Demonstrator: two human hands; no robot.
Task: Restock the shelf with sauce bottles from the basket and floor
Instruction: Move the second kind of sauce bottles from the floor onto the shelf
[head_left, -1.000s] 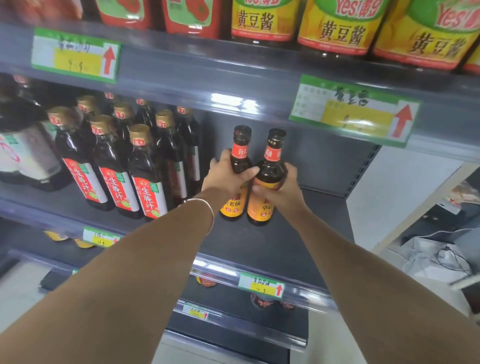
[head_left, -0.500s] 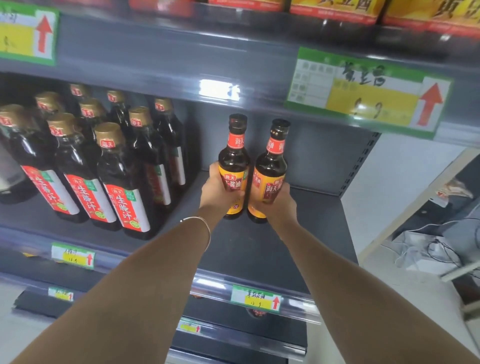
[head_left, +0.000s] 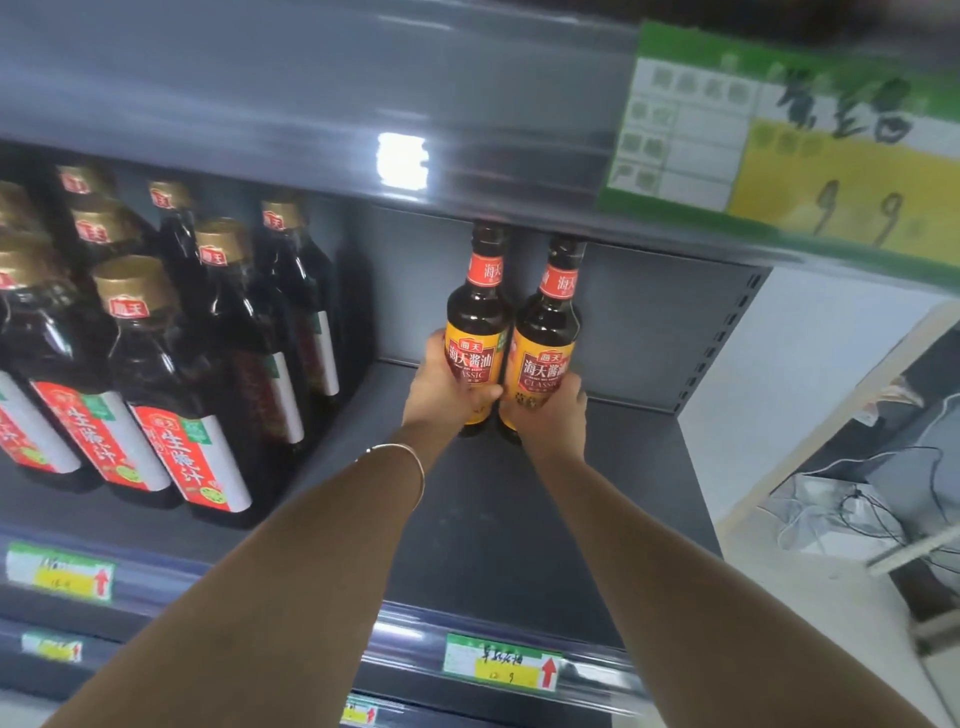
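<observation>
Your left grip is wrapping the lower body of the left sauce bottle, with the thumb lying across the bottom of its label. Your right grip is holding the right sauce bottle the same way, low on the glass. Both grips are closed on their bottles and are meeting in front, between the two.

The bottles are touching side by side. Both are standing upright with the long axis vertical. Their caps are pointing up and tucking behind the front lip of the upper shelf. The orange labels are facing you.

The bases are sitting low over the middle shelf, toward the back panel. I can't tell if they're resting on it, since your grips are hiding the bottoms.

To the left, the same shelf is carrying rows of taller gold-capped bottles, upright and standing apart from your pair. A bracelet is riding on your left wrist. A big price tag is hanging on the upper lip, and a small price tag on the lip below. Cables are lying on the floor past the shelf's right end.

Versus a second ago, your grips are sitting lower and are uncovering the labels, which are now squarer to you.
</observation>
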